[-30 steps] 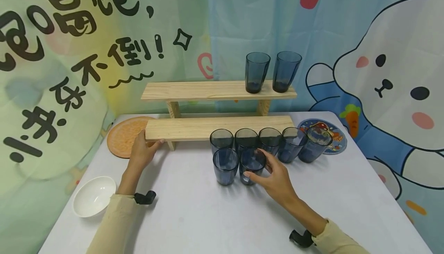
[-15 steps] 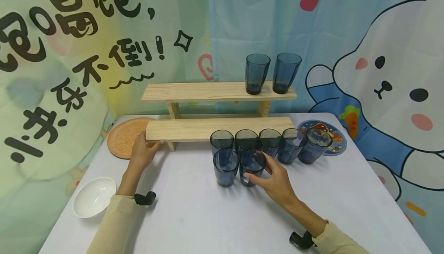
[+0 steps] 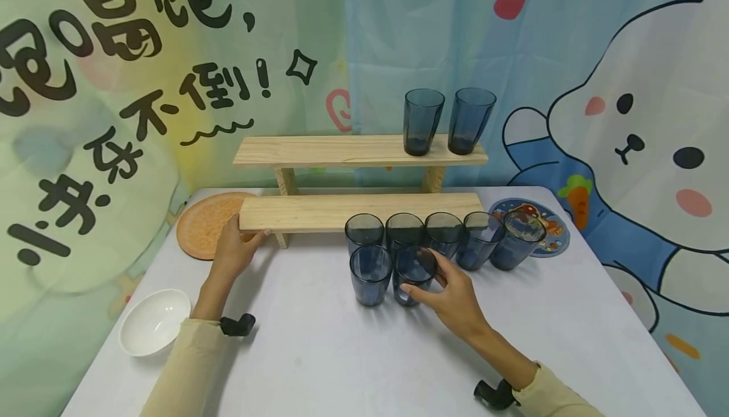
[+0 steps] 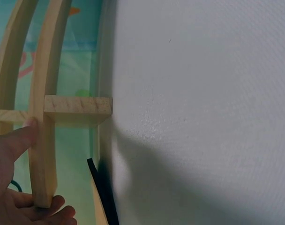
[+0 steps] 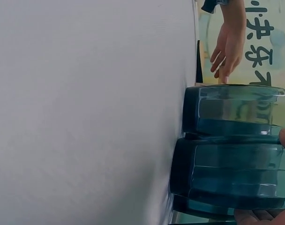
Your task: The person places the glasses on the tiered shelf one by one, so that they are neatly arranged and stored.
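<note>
In the head view my left hand (image 3: 232, 251) grips the left end of the lower board of a two-tier wooden shelf (image 3: 307, 213). The left wrist view shows the thumb against one face of the board (image 4: 43, 154) and fingers curled under its end. My right hand (image 3: 455, 293) holds a blue tinted drinking glass (image 3: 411, 278) by its right side, thumb in front and fingers behind. That glass stands upright on the table, close beside another blue glass (image 3: 370, 278). Behind these two stands a row of several similar glasses (image 3: 444, 233), just before the shelf.
Two more blue glasses (image 3: 423, 119) stand on the right part of the upper board (image 3: 319, 150). An orange round mat (image 3: 199, 230) lies at the back left, a patterned blue mat (image 3: 555, 233) at the back right. A white bowl (image 3: 155, 322) sits near the table's left edge.
</note>
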`<action>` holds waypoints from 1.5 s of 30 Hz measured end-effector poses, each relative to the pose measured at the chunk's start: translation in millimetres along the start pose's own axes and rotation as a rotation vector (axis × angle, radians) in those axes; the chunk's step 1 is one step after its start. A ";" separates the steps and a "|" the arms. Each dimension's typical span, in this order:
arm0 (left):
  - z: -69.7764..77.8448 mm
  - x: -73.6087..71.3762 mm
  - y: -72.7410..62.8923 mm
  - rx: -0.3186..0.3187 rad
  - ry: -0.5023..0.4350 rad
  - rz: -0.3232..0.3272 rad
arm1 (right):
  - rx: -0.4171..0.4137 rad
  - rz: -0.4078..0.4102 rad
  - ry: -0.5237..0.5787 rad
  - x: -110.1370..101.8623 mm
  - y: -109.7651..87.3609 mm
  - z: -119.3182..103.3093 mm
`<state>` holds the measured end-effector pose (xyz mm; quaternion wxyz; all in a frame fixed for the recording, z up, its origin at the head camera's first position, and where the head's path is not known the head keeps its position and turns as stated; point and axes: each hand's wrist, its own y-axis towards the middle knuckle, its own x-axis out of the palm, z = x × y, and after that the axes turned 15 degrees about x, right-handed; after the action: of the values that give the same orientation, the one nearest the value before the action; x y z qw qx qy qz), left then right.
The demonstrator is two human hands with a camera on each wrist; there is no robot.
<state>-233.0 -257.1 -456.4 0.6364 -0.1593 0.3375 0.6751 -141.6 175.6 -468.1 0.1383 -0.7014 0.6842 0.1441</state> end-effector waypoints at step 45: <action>0.4 -3.5 0.1 0.008 0.017 -0.015 | -0.126 -0.081 -0.009 -45.8 86.9 -156.1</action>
<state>-232.5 -259.5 -453.8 0.6392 -0.1651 0.3443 0.6676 -227.5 154.5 -306.2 0.1029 -0.7352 0.6442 0.1842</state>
